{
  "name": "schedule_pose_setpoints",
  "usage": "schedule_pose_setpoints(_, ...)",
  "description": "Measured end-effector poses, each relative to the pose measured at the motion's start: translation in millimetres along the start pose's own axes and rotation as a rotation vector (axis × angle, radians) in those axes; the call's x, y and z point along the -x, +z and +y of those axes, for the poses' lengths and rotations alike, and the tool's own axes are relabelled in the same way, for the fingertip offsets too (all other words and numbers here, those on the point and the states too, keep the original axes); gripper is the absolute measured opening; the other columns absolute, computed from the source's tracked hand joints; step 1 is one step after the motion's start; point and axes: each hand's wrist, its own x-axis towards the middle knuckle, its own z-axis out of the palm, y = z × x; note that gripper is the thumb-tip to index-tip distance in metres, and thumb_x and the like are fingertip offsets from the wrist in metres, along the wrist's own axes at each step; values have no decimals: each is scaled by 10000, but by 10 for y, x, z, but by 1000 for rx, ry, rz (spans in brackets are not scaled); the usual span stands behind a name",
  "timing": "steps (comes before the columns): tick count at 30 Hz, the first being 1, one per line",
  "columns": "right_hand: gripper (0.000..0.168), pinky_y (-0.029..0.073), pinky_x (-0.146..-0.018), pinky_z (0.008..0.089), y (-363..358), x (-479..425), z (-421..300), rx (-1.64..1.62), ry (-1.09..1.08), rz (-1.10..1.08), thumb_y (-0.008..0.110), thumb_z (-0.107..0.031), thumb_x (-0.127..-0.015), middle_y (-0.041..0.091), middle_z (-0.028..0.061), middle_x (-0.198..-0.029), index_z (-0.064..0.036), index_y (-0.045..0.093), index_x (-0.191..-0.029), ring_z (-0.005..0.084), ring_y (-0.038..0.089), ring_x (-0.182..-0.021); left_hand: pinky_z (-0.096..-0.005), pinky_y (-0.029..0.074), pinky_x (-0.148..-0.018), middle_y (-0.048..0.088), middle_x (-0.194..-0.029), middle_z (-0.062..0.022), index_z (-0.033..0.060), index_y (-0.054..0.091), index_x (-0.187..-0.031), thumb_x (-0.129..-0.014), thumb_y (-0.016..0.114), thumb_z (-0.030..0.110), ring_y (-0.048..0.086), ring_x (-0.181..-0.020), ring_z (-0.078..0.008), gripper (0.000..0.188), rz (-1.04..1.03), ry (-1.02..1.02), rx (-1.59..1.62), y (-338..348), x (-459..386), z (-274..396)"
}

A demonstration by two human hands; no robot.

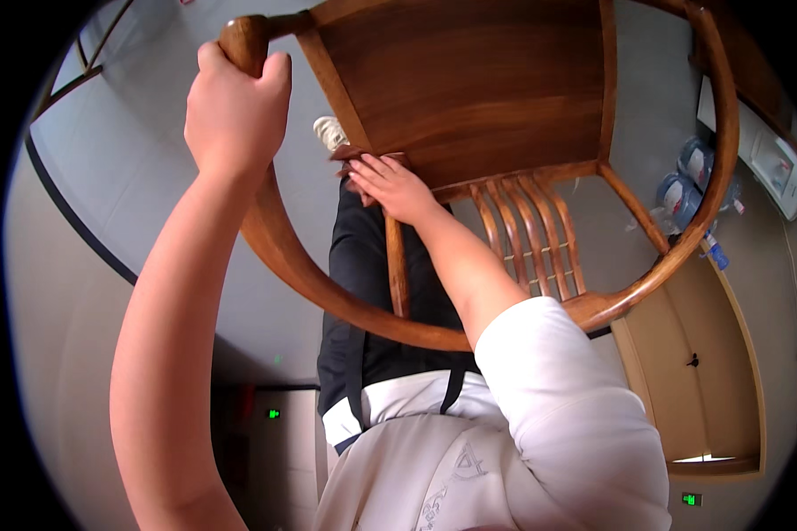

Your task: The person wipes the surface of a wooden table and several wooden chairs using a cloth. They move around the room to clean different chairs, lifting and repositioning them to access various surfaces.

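A wooden armchair with a curved top rail, a slatted back and a broad seat panel stands before me. My left hand is closed around the rounded end of its armrest. My right hand presses a brown cloth on the near left corner of the seat, by the top of a wooden post. The cloth's underside is hidden by my fingers.
Clear plastic bottles lie at the right, beside a white appliance. Further down on that side is a tan double door. My shoe shows beside the seat; wooden furniture legs stand at upper left.
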Motion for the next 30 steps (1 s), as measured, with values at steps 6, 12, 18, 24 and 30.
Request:
schedule_pose_setpoints(6,589,302,-1225,461,15,662,-160,75,408,-51,485,-124,-972,326,139,-1654,-112,404,-1555,331,284,-1540,-475,548,-885,724,-1022,-193,0,549,-1182,-871,624,432,705,-985,-389,537,25,2,0,18,11,-81)
schedule_pose_setpoints(12,699,260,-1254,487,363,614,-504,-32,1117,2,485,-64,-995,108,227,-1697,-60,172,-1619,436,140,-1565,-470,563,-858,727,-983,-175,3,556,-1140,-878,624,433,719,-943,-371,508,20,7,-14,41,16,34)
schedule_pose_setpoints(18,895,161,-1287,476,347,532,-560,-304,1473,131,583,30,-904,-3,312,-1682,10,54,-1625,479,40,-1564,-473,554,-888,731,-996,-196,9,555,-1219,-881,617,426,712,-971,-395,540,-15,-15,18,36,75,23)
schedule_pose_setpoints(24,813,327,-1105,465,516,4,-220,-531,1912,343,639,-233,-977,4,259,-1513,-25,41,-1487,425,188,-1375,-477,558,-873,727,-1019,-191,9,550,-1204,-889,613,435,713,-961,-388,533,-32,-22,2,-11,64,78)
schedule_pose_setpoints(30,394,143,-453,337,287,-627,285,-1995,2231,346,408,-225,-960,211,16,-502,-104,294,-603,184,150,-408,-455,581,-823,749,-963,-156,15,564,-1123,-890,638,440,737,-917,-348,491,4,-2,-19,67,11,35)
